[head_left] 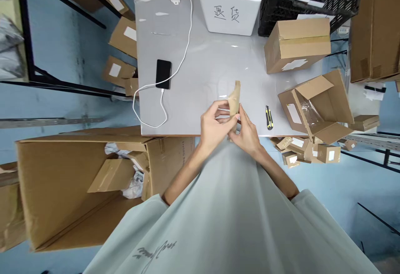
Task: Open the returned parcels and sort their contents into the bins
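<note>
A narrow, crinkled tan strip [234,99] stands upright between my hands over the table's front edge. Whether it is tape, paper or thin card I cannot tell. My left hand [216,124] grips its left side, with the thumb reaching across its lower part. On the other side, my right hand [246,133] pinches it low down with the fingers closed. The fingers hide the strip's lower end. A yellow-and-black box cutter [269,118] lies on the table to the right of my right hand, touched by neither hand.
On the grey table [193,70] lie a black phone [163,74] and its white cable. A white bin [231,9] and a black crate [265,13] stand behind. To the right are a taped carton [303,45] and an opened carton [336,99]. A big box [62,182] gapes at lower left.
</note>
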`<state>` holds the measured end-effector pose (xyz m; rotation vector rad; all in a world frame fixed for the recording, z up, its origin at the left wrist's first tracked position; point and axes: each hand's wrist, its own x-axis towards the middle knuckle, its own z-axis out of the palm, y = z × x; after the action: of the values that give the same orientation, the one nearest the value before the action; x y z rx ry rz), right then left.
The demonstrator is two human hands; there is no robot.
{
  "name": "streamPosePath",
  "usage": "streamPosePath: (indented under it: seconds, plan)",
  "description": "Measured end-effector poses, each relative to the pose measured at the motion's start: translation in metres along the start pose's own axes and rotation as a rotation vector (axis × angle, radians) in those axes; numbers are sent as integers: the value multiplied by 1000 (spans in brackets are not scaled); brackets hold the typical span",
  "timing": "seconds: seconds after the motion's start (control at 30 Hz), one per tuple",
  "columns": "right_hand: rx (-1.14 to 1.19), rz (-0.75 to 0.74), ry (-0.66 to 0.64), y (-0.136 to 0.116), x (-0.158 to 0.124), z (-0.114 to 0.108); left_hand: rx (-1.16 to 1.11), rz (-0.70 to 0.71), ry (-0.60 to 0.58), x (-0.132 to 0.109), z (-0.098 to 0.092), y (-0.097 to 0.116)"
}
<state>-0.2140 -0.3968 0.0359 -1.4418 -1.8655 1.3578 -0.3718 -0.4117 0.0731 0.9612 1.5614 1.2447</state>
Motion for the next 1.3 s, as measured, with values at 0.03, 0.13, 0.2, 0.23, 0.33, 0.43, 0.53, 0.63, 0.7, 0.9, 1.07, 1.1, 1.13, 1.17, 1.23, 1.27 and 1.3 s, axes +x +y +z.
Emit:
streamPosePath:
  seconds: [0.03, 0.13, 0.2, 0.23, 0.33, 0.43, 0.53, 0.63, 0.7, 0.9, 1.07, 1.1, 1.13, 1.17, 1.23, 1.27, 1.3]
  plan:
    - [-3, 20, 3, 2, 1, -3, 12, 28, -32, -1, 2, 0]
    - [147, 87, 27, 7, 5, -13, 104, 123, -92, 4, 1, -8]
    - [329, 120, 26, 10, 8, -22, 203, 150, -59, 12, -5, -19]
    - [416, 139, 13, 11, 8, -26, 235, 142, -30, 16, -10, -26]
    - [599, 214, -40, 10, 6, -35, 163, 41, 9, 26, -26, -49]
    - [687, 261, -42, 7, 2, -39, -60, -99, -71, 26, -38, -66]
    - [719, 294, -37, 4, 0, -40, -211, -212, -119, 21, -44, -70]
    - [725, 319, -40, 2, 0, -42, -306, -292, -109, 18, -45, -66]
    - [724, 342, -35, 2, 2, -44, -372, -327, -110, 17, -46, -63]
    - [822, 625, -32, 16, 14, -43, -444, -440, -105, 20, -42, -59]
    - [1032, 900, -71, 26, 27, -32, -465, -501, -80, 31, -33, -72]
    - [1070, 926, -62, 27, 28, -30, -466, -513, -83, 33, -32, -76]
    - [1101, 939, -48, 27, 28, -28, -464, -524, -89, 35, -32, -80]
    - [1122, 942, -33, 26, 27, -25, -462, -534, -95, 36, -33, -83]
    - [1124, 924, -23, 23, 23, -21, -458, -548, -108, 36, -37, -88]
    - [1109, 901, -28, 22, 20, -19, -457, -553, -120, 35, -40, -90]
    - [1086, 866, -39, 19, 17, -17, -455, -558, -140, 34, -44, -92]
